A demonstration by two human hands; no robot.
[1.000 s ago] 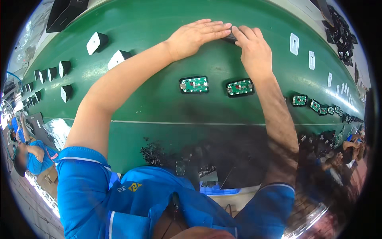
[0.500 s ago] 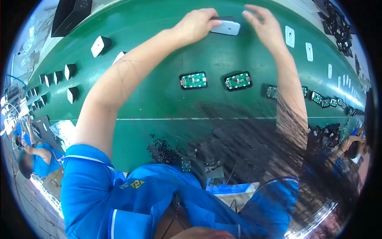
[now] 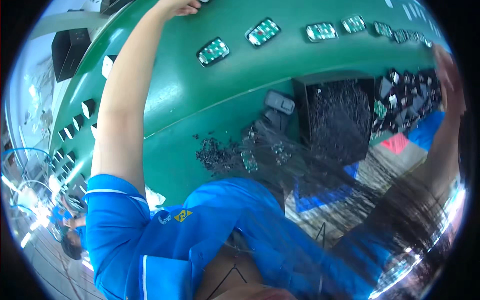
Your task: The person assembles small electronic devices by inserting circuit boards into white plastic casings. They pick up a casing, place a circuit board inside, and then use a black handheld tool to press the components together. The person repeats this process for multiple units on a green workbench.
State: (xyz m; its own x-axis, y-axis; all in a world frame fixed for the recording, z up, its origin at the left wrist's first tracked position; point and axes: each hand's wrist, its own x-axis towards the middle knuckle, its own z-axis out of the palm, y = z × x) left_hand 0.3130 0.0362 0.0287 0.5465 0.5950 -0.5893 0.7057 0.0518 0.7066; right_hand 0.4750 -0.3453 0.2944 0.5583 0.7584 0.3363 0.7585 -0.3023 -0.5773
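Observation:
My left hand (image 3: 181, 7) is at the upper edge, partly cut off, its visible fingers curled. At its fingertips shows a small white corner of the white-faced black case (image 3: 204, 1); the rest is out of view. Far off to the right, my right hand (image 3: 448, 75) is stretched out by the far end of a row of black housings with green circuit boards. Its fingers are blurred and dim. Nearer in that row lie one board housing (image 3: 213, 52), a second board housing (image 3: 263, 32) and a third board housing (image 3: 322, 31).
A black bin (image 3: 336, 120) with dark contents stands right of centre. Beside it are a dark grey case (image 3: 280, 102), a pile of small black parts (image 3: 217, 154) and a heap of mixed pieces (image 3: 407, 97). White-faced black cases (image 3: 88, 108) line the left. Hair blurs the lower right.
The view has swung to the right. My right hand has gone from beside the white-faced case to the far right. My left hand has reached the upper edge of the picture.

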